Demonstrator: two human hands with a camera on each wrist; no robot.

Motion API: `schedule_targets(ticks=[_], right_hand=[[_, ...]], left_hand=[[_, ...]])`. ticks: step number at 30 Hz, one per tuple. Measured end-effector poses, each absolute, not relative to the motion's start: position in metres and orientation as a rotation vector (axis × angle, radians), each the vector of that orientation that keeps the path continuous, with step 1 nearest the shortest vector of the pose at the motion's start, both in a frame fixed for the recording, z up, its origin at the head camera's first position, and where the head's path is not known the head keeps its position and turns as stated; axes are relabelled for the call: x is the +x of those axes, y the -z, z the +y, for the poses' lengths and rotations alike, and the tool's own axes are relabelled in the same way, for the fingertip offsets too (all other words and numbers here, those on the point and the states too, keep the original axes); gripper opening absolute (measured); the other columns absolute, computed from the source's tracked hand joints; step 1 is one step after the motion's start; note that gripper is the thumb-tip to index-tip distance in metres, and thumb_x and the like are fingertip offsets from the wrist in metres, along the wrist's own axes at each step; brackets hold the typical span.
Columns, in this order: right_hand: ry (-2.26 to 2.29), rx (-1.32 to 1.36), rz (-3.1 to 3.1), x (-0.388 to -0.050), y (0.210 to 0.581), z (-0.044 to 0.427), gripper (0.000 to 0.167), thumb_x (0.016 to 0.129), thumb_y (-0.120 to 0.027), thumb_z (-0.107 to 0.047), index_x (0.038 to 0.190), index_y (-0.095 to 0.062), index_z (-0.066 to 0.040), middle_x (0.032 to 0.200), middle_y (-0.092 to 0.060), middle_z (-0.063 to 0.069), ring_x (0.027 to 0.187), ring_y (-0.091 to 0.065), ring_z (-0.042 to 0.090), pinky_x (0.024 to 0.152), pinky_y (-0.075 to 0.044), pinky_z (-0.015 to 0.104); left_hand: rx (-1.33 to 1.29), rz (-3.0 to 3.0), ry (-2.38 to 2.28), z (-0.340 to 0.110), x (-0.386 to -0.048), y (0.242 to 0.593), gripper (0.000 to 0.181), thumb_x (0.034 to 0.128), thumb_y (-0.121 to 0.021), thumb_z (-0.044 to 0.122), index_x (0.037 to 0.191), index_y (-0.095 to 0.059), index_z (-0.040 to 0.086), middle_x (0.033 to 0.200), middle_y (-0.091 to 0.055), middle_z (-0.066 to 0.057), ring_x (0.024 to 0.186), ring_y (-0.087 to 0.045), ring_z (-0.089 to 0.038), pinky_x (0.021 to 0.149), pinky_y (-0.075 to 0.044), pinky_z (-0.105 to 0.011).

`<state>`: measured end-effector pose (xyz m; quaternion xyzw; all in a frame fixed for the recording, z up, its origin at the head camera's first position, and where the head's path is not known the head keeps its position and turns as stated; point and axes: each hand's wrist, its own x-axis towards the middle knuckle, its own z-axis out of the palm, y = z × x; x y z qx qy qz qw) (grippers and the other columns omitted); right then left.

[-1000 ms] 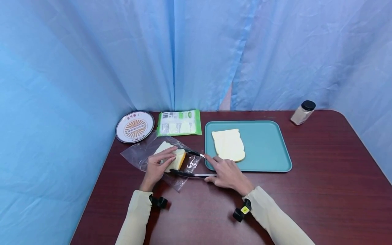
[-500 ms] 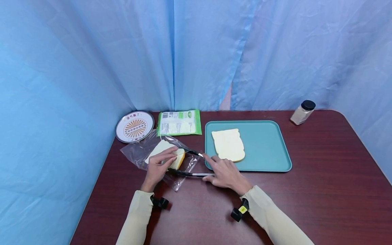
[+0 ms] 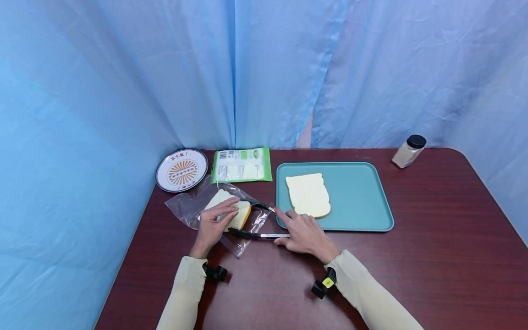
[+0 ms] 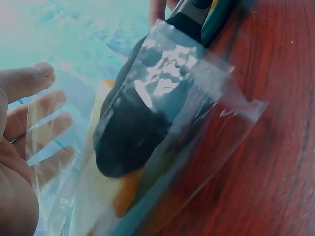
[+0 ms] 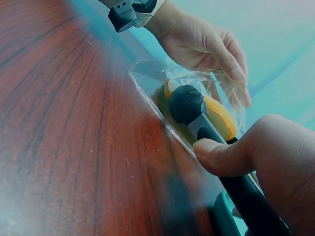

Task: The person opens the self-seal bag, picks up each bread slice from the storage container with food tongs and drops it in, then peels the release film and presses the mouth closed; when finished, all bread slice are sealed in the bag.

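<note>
My right hand grips a pair of tongs with black tips, its thumb on one arm in the right wrist view. Between the spread tips lies a slice of bread with an orange-yellow crust, inside a clear plastic bag. My left hand holds the film at the bag's mouth, thumb and fingers above the bread. Film covers the fingers in the left wrist view, so their exact contact is unclear. Another bread slice lies flat on the left part of a teal tray.
Behind the bag lie a patterned plate and a green-and-white packet. A jar with a black lid stands at the far right of the dark red table. Blue curtains hang behind and at both sides.
Inside the bag, the bread slice slides slightly left with the tongs, then back right. The bag shifts a little with it. Both hands stay almost where they were.
</note>
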<state>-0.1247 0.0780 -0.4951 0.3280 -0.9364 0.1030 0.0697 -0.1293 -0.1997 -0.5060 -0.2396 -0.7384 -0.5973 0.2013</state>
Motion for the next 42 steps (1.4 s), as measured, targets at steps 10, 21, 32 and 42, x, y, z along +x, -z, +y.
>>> schedule_targets(ticks=[10,21,32,42], right_hand=[[-0.305,1.023,-2.879,-0.125,0.482,0.080,0.085,0.081,-0.075,-0.059,0.147,-0.050,-0.012,0.108,-0.070,0.010,0.067,-0.066,0.026,0.052,-0.052,0.037],[-0.448,0.992,-2.864,-0.123,0.485,0.082,0.083,0.081,-0.077,-0.054,0.146,-0.051,-0.010,0.103,-0.071,0.012,0.067,-0.067,0.025,0.059,-0.055,0.039],[-0.413,0.939,-2.876,-0.119,0.487,0.073,0.084,0.082,-0.075,-0.056,0.146,-0.050,-0.008,0.106,-0.070,0.013,0.069,-0.068,0.026,0.061,-0.056,0.040],[-0.277,0.956,-2.866,-0.120,0.487,0.072,0.088,0.078,-0.077,-0.059,0.145,-0.050,-0.009,0.108,-0.070,0.012,0.072,-0.068,0.029,0.058,-0.056,0.041]], left_hand=[[-0.637,-2.082,1.650,-0.204,-0.129,0.503,0.015,0.0802,-0.070,-0.019,0.093,-0.074,-0.014,0.111,-0.068,-0.037,0.121,-0.066,-0.005,0.107,-0.048,-0.018],[-0.649,-2.041,1.660,-0.205,-0.130,0.503,0.015,0.0795,-0.070,-0.019,0.092,-0.074,-0.014,0.109,-0.068,-0.037,0.119,-0.068,-0.009,0.105,-0.049,-0.017],[-0.646,-2.037,1.673,-0.203,-0.128,0.503,0.014,0.0794,-0.068,-0.022,0.091,-0.073,-0.016,0.108,-0.067,-0.040,0.118,-0.068,-0.007,0.103,-0.050,-0.015],[-0.657,-2.046,1.683,-0.201,-0.128,0.505,0.014,0.0805,-0.068,-0.021,0.092,-0.073,-0.015,0.109,-0.067,-0.039,0.118,-0.068,-0.007,0.104,-0.050,-0.016]])
